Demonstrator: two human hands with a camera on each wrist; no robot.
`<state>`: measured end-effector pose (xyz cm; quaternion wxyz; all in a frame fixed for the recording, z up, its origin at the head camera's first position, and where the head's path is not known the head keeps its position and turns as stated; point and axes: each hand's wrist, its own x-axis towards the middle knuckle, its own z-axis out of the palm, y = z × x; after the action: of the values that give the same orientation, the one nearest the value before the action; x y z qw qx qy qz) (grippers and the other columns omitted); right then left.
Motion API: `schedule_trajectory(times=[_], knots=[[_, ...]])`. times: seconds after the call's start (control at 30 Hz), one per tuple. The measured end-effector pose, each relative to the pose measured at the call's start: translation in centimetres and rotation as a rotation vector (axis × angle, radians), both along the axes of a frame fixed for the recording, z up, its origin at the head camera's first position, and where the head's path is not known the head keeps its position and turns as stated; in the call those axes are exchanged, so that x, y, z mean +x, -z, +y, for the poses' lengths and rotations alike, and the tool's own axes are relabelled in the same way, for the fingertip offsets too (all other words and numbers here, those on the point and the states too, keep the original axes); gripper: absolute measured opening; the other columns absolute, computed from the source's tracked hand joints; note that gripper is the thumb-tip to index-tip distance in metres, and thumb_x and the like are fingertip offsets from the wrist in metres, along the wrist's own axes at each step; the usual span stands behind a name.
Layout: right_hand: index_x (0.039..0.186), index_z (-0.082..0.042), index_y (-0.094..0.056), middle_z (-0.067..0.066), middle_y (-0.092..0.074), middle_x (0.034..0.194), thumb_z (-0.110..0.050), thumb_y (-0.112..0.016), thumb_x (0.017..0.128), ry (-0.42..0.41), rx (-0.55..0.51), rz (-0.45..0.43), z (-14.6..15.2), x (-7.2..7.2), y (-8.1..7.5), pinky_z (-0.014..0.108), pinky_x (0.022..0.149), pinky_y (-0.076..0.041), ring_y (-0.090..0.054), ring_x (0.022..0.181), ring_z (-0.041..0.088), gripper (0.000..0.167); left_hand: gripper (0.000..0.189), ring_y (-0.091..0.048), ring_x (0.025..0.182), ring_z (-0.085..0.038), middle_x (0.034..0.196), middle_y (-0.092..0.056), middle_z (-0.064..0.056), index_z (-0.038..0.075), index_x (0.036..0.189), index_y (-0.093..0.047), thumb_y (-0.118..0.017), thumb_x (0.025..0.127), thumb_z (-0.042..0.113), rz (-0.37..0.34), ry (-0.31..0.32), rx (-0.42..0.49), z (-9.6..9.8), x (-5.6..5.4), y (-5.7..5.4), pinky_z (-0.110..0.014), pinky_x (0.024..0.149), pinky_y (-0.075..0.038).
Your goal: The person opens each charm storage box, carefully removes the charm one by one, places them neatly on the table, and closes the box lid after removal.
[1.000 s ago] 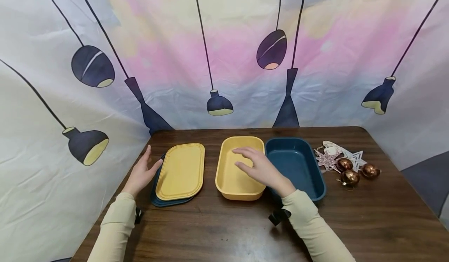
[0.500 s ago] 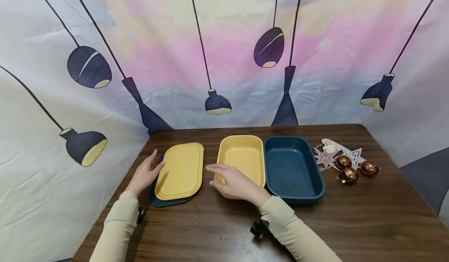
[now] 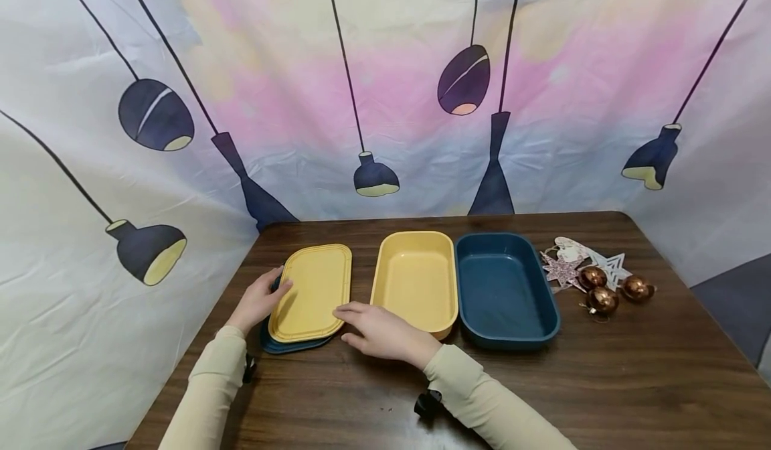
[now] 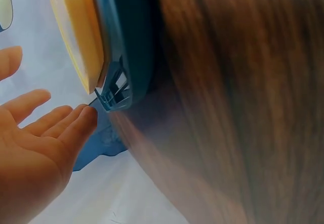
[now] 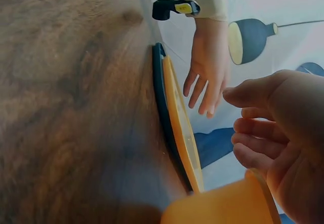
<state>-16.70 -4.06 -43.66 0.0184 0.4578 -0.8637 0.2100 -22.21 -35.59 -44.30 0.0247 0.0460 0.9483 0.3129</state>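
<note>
A yellow lid (image 3: 314, 292) lies on top of a dark blue lid (image 3: 295, 348), which shows along the left and front edges. At the left edge of the lids is my left hand (image 3: 258, 301), fingers extended and nothing in its grasp; in the left wrist view its fingertips (image 4: 87, 113) are close to the blue lid's corner (image 4: 119, 89). My right hand (image 3: 381, 331) hovers at the yellow lid's right front corner, fingers loosely bent, with no object in it. Behind it stands a yellow container (image 3: 415, 279), its front left corner partly covered by the hand.
A dark blue container (image 3: 507, 289) stands against the yellow one's right side. Farther right lie several brown shiny baubles (image 3: 602, 300), a pink glittery star (image 3: 563, 270) and a white star (image 3: 614, 269). A printed cloth (image 3: 415, 102) hangs behind the wooden table (image 3: 337, 403).
My right hand has moved left from over the yellow container to the lids' right side. My left hand has come slightly lower and closer to the lids. The lids and containers stay put.
</note>
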Motion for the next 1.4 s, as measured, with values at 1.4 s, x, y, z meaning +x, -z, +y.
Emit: schedule_trajectory(times=[1.4], knots=[[0.125,-0.011,-0.066,0.002,-0.063,0.123,-0.023,-0.067,0.098,0.082,0.219,0.315,-3.4,1.6,2.8,0.022,0.096,-0.048,-0.060,0.115,0.015,0.030,0.074,-0.029,0.143,-0.049,0.158,-0.027,-0.030,-0.011,0.151,-0.034,-0.048,0.106,0.045,-0.105,0.034,-0.065,-0.1,-0.4,0.9,-0.061,0.111,-0.032]])
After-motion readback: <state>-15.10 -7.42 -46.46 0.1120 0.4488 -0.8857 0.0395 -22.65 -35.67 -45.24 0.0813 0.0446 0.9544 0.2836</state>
